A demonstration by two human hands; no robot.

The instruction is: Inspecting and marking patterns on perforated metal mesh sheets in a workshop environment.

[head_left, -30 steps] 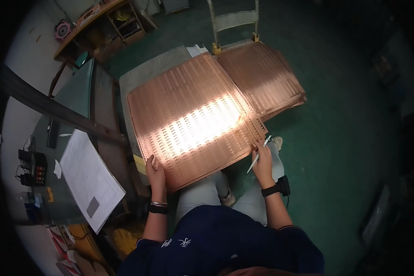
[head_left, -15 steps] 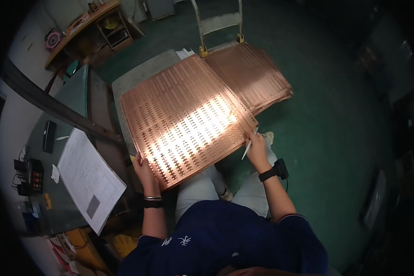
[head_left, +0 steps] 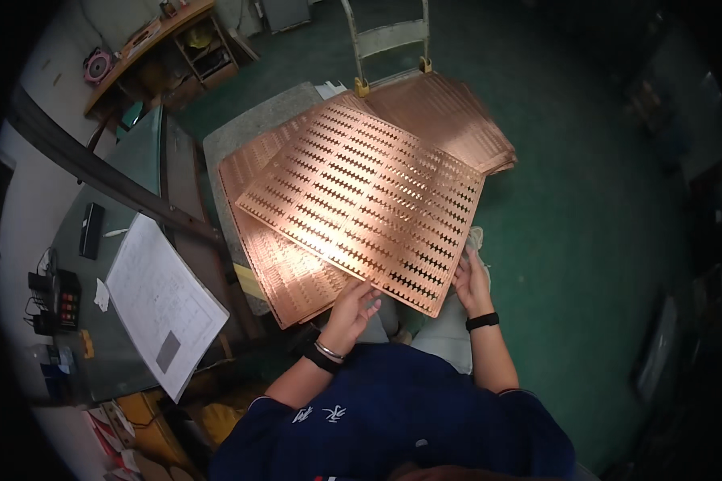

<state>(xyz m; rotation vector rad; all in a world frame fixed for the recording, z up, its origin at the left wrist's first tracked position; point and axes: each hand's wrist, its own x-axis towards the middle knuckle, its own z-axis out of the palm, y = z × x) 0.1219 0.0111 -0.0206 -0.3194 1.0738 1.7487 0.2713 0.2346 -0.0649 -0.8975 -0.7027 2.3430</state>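
Note:
A thin copper-coloured sheet with rows of toothed cut-outs (head_left: pixel 357 188) is lifted and turned at an angle above a stack of similar sheets (head_left: pixel 269 248). At its near edge, my left hand (head_left: pixel 351 314) grips the rim, fingers partly curled and palm up. My right hand (head_left: pixel 473 282) holds the sheet's right edge near the close corner, its fingertips partly hidden at the rim. Through the cut-outs by the near right corner, dark floor shows. No pen can be made out in my right hand.
Beyond the sheet lies a second copper stack (head_left: pixel 449 116) by a trolley handle (head_left: pixel 389 38). To the left, a tilted paper drawing (head_left: pixel 164 301) stands by a green-topped table (head_left: pixel 96 337) and a dark metal bar (head_left: pixel 112 180). A wooden desk (head_left: pixel 148 48) is at the far left.
The top sheet has come off the left stack and swung to the right. My left hand has moved right along the near edge; my right hand has shifted slightly right and nearer.

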